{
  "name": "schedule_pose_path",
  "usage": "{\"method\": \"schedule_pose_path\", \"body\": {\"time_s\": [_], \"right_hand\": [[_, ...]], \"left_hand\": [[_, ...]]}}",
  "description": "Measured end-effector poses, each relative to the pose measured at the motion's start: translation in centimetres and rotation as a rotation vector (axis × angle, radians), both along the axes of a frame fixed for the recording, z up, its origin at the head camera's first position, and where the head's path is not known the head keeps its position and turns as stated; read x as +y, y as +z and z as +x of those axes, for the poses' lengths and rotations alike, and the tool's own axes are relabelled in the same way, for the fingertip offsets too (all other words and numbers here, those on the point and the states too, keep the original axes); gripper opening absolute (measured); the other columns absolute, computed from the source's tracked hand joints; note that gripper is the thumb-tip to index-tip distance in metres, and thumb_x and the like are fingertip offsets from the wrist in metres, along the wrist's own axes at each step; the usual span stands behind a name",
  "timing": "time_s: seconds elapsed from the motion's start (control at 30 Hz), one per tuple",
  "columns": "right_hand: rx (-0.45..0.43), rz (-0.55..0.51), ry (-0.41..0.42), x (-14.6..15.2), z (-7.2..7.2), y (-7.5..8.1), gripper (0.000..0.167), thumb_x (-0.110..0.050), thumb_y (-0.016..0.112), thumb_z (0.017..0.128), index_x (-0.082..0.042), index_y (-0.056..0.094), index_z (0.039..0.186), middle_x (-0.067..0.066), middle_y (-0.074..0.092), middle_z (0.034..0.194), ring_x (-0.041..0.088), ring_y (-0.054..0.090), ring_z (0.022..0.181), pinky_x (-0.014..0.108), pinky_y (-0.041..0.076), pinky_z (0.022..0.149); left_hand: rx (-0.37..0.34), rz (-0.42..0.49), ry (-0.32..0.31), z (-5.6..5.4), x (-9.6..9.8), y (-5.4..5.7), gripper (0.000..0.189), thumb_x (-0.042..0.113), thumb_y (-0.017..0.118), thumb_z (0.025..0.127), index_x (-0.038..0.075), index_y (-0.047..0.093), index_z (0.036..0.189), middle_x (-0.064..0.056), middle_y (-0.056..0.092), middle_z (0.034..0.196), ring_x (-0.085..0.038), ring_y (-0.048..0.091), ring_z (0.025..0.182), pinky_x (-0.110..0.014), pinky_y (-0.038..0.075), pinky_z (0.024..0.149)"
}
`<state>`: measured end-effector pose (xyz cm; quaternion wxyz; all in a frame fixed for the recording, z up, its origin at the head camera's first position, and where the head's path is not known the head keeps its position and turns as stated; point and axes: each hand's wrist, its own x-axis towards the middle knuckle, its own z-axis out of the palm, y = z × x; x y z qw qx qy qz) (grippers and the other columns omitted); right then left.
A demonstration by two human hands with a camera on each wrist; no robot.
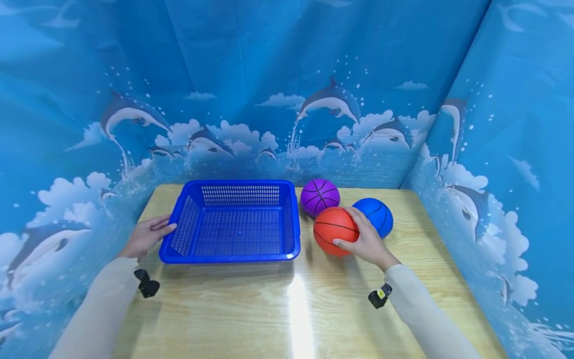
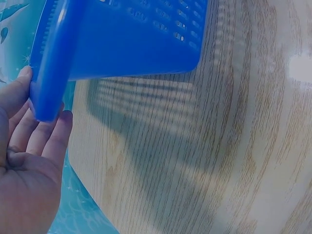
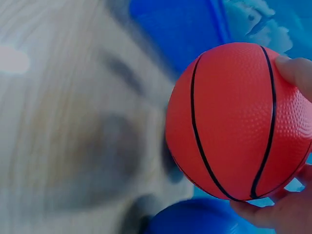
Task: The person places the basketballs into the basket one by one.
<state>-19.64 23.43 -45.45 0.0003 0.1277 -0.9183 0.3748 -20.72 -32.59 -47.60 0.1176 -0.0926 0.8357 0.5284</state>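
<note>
In the head view, a blue plastic basket [image 1: 239, 257] with perforated walls stands on the table, nothing inside it. My left hand [image 1: 145, 235] pinches its left rim, thumb on one side and fingers beneath, as the left wrist view of the basket [image 2: 131, 39] shows. An orange-red toy basketball [image 1: 334, 232] is in my right hand [image 1: 365, 239], thumb and fingers spread around it. The right wrist view shows this ball [image 3: 234, 122] held above the tabletop. Behind it sits a purple ball [image 1: 320, 195], and a blue ball [image 1: 375, 215] lies just right of my right hand.
The wooden table [image 1: 233, 314] reflects a bright streak of light near its front. A blue curtain [image 1: 251, 60] printed with dolphins and clouds hangs behind and on both sides of the table. Each wrist carries a small black camera [image 1: 380, 296].
</note>
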Motion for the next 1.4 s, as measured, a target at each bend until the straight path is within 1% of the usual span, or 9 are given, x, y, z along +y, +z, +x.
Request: {"method": "schedule_pose_path", "body": {"time_s": [0.17, 0.33, 0.43, 0.6, 0.77, 0.97, 1.17, 1.3, 1.4], "right_hand": [[0.057, -0.046, 0.019, -1.9, -0.5, 1.7, 0.091, -0.047, 0.078, 0.077, -0.022, 0.030, 0.151, 0.008, 0.029, 0.153, 0.037, 0.038, 0.131, 0.056, 0.054, 0.083], [0.094, -0.101, 0.042, -4.7, -1.4, 3.1, 0.089, -0.046, 0.078, 0.077, -0.025, 0.031, 0.150, 0.004, 0.027, 0.155, 0.036, 0.039, 0.131, 0.056, 0.054, 0.084], [0.100, -0.132, 0.058, -6.6, -2.0, 3.6, 0.089, -0.044, 0.078, 0.077, -0.024, 0.031, 0.150, 0.003, 0.028, 0.155, 0.036, 0.041, 0.130, 0.055, 0.054, 0.085], [0.096, -0.161, 0.076, -10.0, -3.0, 3.8, 0.088, -0.039, 0.080, 0.077, -0.021, 0.033, 0.149, 0.005, 0.028, 0.154, 0.034, 0.040, 0.131, 0.054, 0.053, 0.089], [0.092, -0.192, 0.091, -13.2, -3.7, 3.3, 0.087, -0.037, 0.080, 0.077, -0.021, 0.035, 0.148, 0.005, 0.031, 0.152, 0.032, 0.045, 0.127, 0.051, 0.053, 0.090], [0.040, -0.240, 0.084, -17.0, -4.0, 2.4, 0.085, -0.038, 0.080, 0.077, -0.022, 0.035, 0.148, 0.002, 0.031, 0.152, 0.030, 0.049, 0.124, 0.047, 0.053, 0.090], [-0.028, -0.289, 0.049, -20.9, -3.9, 1.5, 0.085, -0.040, 0.078, 0.078, -0.021, 0.034, 0.149, 0.005, 0.031, 0.152, 0.030, 0.043, 0.129, 0.047, 0.052, 0.092], [-0.071, -0.350, 0.009, -23.2, -3.7, 0.5, 0.086, -0.040, 0.077, 0.079, -0.019, 0.033, 0.149, 0.005, 0.033, 0.151, 0.030, 0.046, 0.127, 0.046, 0.052, 0.092], [-0.107, -0.394, -0.021, -24.8, -3.4, -0.3, 0.085, -0.041, 0.077, 0.079, -0.020, 0.033, 0.149, 0.005, 0.034, 0.151, 0.029, 0.048, 0.125, 0.045, 0.052, 0.092]], "left_hand": [[-0.002, -0.007, -0.003, 0.0, 0.1, 0.2, 0.074, 0.044, 0.054, 0.096, 0.006, 0.023, 0.152, -0.021, 0.028, 0.152, -0.039, 0.030, 0.138, -0.053, 0.034, 0.109], [-0.003, -0.011, -0.007, 0.0, 0.2, 0.2, 0.074, 0.043, 0.053, 0.097, 0.006, 0.022, 0.152, -0.022, 0.026, 0.153, -0.040, 0.029, 0.139, -0.054, 0.033, 0.110], [0.001, -0.012, -0.005, 0.0, 0.1, 0.1, 0.073, 0.043, 0.052, 0.097, 0.006, 0.022, 0.152, -0.022, 0.026, 0.153, -0.041, 0.029, 0.139, -0.054, 0.033, 0.109], [0.008, -0.020, -0.009, 0.1, 0.1, 0.1, 0.073, 0.043, 0.052, 0.097, 0.006, 0.022, 0.152, -0.022, 0.026, 0.153, -0.040, 0.029, 0.139, -0.053, 0.034, 0.109], [0.019, -0.028, -0.002, 0.0, 0.2, 0.1, 0.073, 0.043, 0.053, 0.097, 0.005, 0.023, 0.152, -0.022, 0.027, 0.152, -0.040, 0.030, 0.138, -0.054, 0.034, 0.109], [0.015, -0.025, 0.007, 0.0, 0.2, 0.2, 0.072, 0.042, 0.053, 0.097, 0.005, 0.024, 0.152, -0.021, 0.028, 0.152, -0.040, 0.031, 0.138, -0.053, 0.034, 0.109], [0.002, -0.024, 0.016, 0.1, 0.3, 0.3, 0.070, 0.040, 0.052, 0.098, 0.005, 0.024, 0.152, -0.022, 0.029, 0.152, -0.040, 0.031, 0.138, -0.053, 0.035, 0.109], [-0.008, -0.026, 0.024, 0.1, 0.4, 0.4, 0.070, 0.040, 0.053, 0.098, 0.005, 0.025, 0.151, -0.023, 0.030, 0.151, -0.039, 0.032, 0.138, -0.051, 0.036, 0.108], [0.007, -0.014, 0.022, 0.1, 0.3, 0.2, 0.071, 0.040, 0.053, 0.097, 0.004, 0.025, 0.151, -0.024, 0.031, 0.150, -0.039, 0.035, 0.136, -0.049, 0.037, 0.108]]}}
